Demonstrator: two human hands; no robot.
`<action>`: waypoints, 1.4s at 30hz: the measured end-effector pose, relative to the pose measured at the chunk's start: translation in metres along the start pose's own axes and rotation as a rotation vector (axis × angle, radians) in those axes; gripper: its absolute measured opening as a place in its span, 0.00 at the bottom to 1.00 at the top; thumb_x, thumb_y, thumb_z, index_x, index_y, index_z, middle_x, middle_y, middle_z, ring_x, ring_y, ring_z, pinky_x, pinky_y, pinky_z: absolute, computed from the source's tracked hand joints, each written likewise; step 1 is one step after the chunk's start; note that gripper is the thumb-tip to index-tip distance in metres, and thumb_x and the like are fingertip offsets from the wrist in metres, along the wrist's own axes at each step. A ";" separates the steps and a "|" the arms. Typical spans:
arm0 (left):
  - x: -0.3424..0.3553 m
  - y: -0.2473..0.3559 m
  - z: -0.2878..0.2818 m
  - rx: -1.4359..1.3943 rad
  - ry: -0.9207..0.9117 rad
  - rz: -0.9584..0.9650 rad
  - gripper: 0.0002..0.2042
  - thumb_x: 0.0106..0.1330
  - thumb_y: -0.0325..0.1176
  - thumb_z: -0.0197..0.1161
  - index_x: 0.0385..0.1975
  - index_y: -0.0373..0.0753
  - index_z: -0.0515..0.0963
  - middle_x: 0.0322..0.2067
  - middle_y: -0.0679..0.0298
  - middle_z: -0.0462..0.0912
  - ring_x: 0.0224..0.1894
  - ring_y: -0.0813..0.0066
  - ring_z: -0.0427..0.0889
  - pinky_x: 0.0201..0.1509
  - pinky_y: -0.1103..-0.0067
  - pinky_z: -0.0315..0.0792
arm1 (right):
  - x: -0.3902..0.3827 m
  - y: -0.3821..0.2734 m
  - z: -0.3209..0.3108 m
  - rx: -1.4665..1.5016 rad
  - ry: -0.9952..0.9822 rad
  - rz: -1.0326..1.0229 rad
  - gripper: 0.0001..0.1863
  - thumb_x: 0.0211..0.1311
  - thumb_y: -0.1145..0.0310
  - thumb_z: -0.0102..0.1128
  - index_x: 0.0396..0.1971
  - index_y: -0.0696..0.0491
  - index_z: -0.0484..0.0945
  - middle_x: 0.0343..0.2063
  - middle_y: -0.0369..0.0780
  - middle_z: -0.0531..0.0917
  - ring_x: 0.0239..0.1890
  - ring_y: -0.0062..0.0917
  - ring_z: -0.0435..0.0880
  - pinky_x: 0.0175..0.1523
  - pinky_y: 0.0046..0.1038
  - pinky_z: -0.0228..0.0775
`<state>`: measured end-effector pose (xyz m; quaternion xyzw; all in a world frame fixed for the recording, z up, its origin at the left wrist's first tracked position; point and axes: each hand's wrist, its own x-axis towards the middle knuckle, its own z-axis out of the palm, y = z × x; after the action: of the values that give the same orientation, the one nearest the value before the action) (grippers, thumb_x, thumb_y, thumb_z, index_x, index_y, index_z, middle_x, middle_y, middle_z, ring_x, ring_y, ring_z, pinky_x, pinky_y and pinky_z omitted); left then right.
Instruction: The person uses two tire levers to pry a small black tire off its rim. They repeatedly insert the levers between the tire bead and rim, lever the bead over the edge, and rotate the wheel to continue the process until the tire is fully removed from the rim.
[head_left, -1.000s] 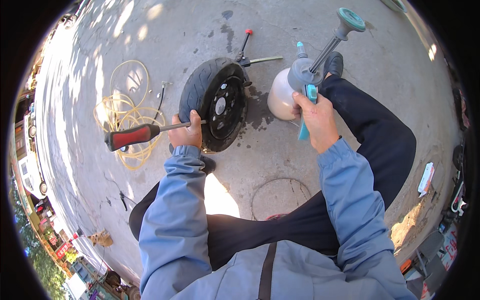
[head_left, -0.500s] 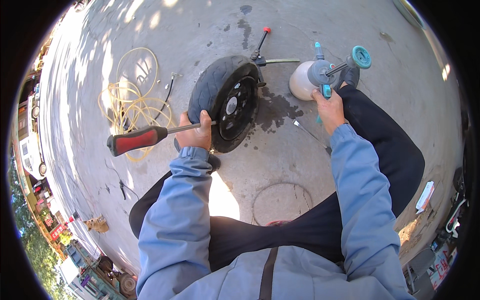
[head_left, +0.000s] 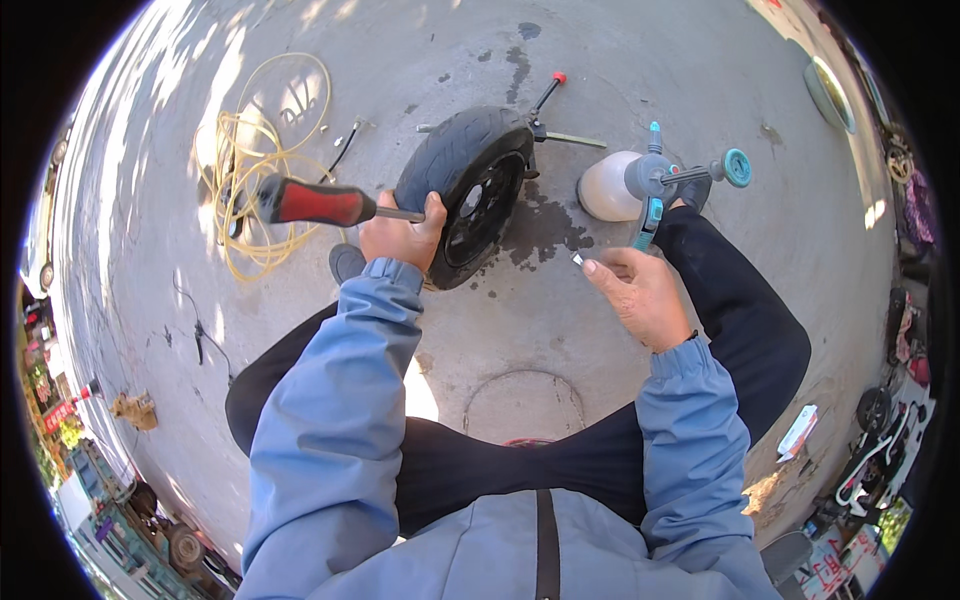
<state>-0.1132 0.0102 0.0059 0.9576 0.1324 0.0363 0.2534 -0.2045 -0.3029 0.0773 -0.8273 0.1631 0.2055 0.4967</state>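
Note:
A small wheel with a black tyre (head_left: 440,165) stands upright on the ground before me. My left hand (head_left: 402,232) is closed against its near left side, with the steel shaft of a red-and-black-handled screwdriver (head_left: 322,203) between fingers and thumb. The shaft's tip points at the rim. My right hand (head_left: 642,298) is curled low over a slim tool (head_left: 577,258); only its pale, metallic tip shows past the thumb, the rest is covered. Just beyond that hand stands a pump sprayer (head_left: 608,188) with a whitish tank, grey top and teal handle.
A coiled yellow hose (head_left: 240,150) lies left of the wheel. Behind the tyre is a stand-like metal piece with a red-tipped lever (head_left: 545,95). A wet patch (head_left: 545,222) spreads on the concrete between wheel and sprayer. A thin ring (head_left: 525,375) lies between my legs.
My right hand has let go of the sprayer's handle and come down onto the slim tool on the ground. My left hand keeps its hold; the screwdriver's handle has risen and tilted.

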 end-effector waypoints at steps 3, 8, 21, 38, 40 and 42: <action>-0.003 0.014 -0.009 0.096 -0.134 -0.016 0.36 0.62 0.61 0.64 0.53 0.28 0.80 0.37 0.34 0.86 0.44 0.34 0.87 0.51 0.54 0.80 | 0.001 -0.077 0.016 0.280 -0.087 -0.184 0.38 0.70 0.47 0.70 0.61 0.69 0.77 0.47 0.52 0.86 0.48 0.33 0.88 0.51 0.31 0.78; 0.001 0.003 -0.002 0.177 -0.307 0.042 0.33 0.64 0.66 0.61 0.41 0.35 0.88 0.35 0.43 0.89 0.41 0.42 0.89 0.49 0.58 0.81 | 0.021 -0.178 0.058 0.283 -0.200 -0.646 0.38 0.69 0.46 0.70 0.60 0.69 0.78 0.48 0.51 0.86 0.52 0.32 0.86 0.53 0.29 0.78; -0.007 0.020 -0.030 -0.102 -0.317 0.080 0.30 0.63 0.61 0.66 0.54 0.41 0.83 0.48 0.47 0.88 0.52 0.46 0.87 0.56 0.60 0.80 | 0.047 -0.207 0.124 0.220 -0.233 -0.876 0.18 0.65 0.56 0.76 0.22 0.54 0.85 0.15 0.31 0.76 0.19 0.15 0.72 0.26 0.23 0.66; -0.054 -0.079 -0.008 -0.480 -0.463 -0.081 0.56 0.42 0.48 0.90 0.69 0.28 0.64 0.59 0.42 0.81 0.63 0.49 0.81 0.72 0.66 0.71 | 0.060 -0.192 0.101 0.323 -0.184 -0.815 0.19 0.71 0.70 0.62 0.17 0.55 0.75 0.15 0.34 0.76 0.19 0.16 0.73 0.27 0.24 0.63; -0.067 -0.078 -0.005 -0.421 -0.481 -0.147 0.56 0.42 0.47 0.90 0.69 0.30 0.63 0.60 0.44 0.80 0.64 0.52 0.80 0.72 0.66 0.70 | 0.063 -0.188 0.101 0.430 -0.193 -0.758 0.19 0.66 0.68 0.67 0.15 0.55 0.74 0.15 0.26 0.68 0.21 0.11 0.63 0.25 0.23 0.57; -0.071 -0.076 0.000 -0.402 -0.444 -0.179 0.54 0.43 0.46 0.90 0.69 0.31 0.63 0.60 0.46 0.80 0.64 0.53 0.80 0.72 0.67 0.71 | 0.068 -0.187 0.097 0.451 -0.212 -0.767 0.18 0.66 0.68 0.67 0.16 0.56 0.76 0.15 0.26 0.71 0.21 0.11 0.65 0.25 0.22 0.59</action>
<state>-0.1993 0.0547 -0.0324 0.8573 0.1479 -0.1707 0.4626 -0.0746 -0.1369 0.1432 -0.6735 -0.1659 0.0497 0.7186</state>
